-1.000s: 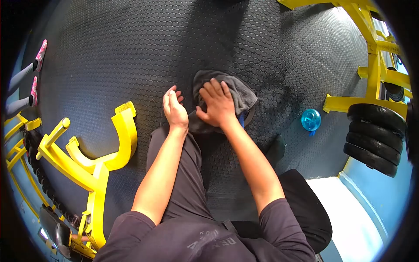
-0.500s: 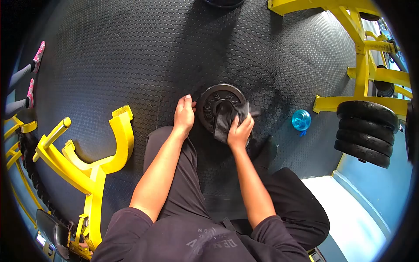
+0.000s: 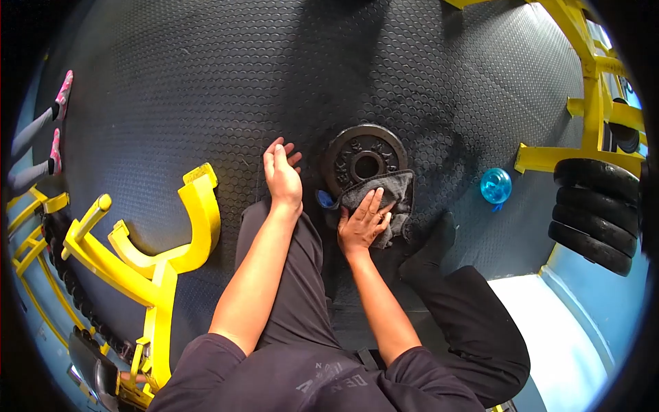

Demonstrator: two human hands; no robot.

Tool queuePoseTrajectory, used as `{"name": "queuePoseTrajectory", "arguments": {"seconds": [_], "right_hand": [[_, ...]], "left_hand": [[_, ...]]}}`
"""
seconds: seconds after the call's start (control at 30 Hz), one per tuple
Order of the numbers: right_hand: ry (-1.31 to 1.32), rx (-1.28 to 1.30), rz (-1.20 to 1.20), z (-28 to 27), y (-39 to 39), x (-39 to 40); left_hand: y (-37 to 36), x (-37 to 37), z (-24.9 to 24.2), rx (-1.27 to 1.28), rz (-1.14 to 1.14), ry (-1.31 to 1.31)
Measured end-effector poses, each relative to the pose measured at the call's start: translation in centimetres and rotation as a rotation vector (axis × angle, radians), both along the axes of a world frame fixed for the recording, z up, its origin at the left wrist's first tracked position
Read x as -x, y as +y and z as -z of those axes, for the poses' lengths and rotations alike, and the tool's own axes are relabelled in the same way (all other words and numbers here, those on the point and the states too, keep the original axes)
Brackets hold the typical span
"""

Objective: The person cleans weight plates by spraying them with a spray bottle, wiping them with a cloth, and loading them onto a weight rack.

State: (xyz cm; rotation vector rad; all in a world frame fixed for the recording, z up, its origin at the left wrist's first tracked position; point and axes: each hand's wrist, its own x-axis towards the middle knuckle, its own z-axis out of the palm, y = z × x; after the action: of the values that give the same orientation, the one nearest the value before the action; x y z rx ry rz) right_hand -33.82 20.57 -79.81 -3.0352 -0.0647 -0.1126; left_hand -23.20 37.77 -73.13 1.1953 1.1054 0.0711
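A round black weight plate (image 3: 336, 152) lies flat on the rubber floor in front of me, with raised lettering around its centre hole. Over its near edge is spread a dark grey cloth (image 3: 396, 185). My right hand (image 3: 362, 223) rests flat on this cloth, fingers stretched out. A small blue patch (image 3: 325, 199) shows at the cloth's left side. Left of the plate, my left hand (image 3: 283, 174) is held in the air above my knee, empty, its fingers apart and loosely bent.
A translucent blue bottle (image 3: 495, 186) stands on the floor to the right. Beyond it, black plates (image 3: 594, 206) hang on a yellow rack (image 3: 588, 130). A yellow frame (image 3: 161, 275) is at my left. Another person's pink shoes (image 3: 64, 93) show at the far left.
My right hand has gone from gripping the bunched cloth over the plate's centre to lying flat on it at the near edge, uncovering the centre hole. My left hand's fingers have spread.
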Motion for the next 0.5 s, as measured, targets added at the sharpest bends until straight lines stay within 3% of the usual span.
{"name": "queuePoseTrajectory", "arguments": {"seconds": [0.2, 0.27, 0.3, 0.5], "right_hand": [[-0.006, 0.072, 0.043, -1.6, 1.5, -0.2], [-0.011, -0.045, -0.233, -1.1, 1.7, 0.7], [-0.023, -0.150, -0.221, -0.9, 3.0, 0.7], [-0.065, -0.038, -0.319, -1.3, 6.2, -5.0]], "left_hand": [[0.1, -0.1, -0.3, 0.054, 0.014, 0.017], [0.4, -0.1, -0.3, 0.094, 0.011, 0.033], [0.6, -0.2, -0.2, 0.101, -0.006, 0.026], [1.4, -0.1, 0.2, 0.102, -0.056, 0.033]]}}
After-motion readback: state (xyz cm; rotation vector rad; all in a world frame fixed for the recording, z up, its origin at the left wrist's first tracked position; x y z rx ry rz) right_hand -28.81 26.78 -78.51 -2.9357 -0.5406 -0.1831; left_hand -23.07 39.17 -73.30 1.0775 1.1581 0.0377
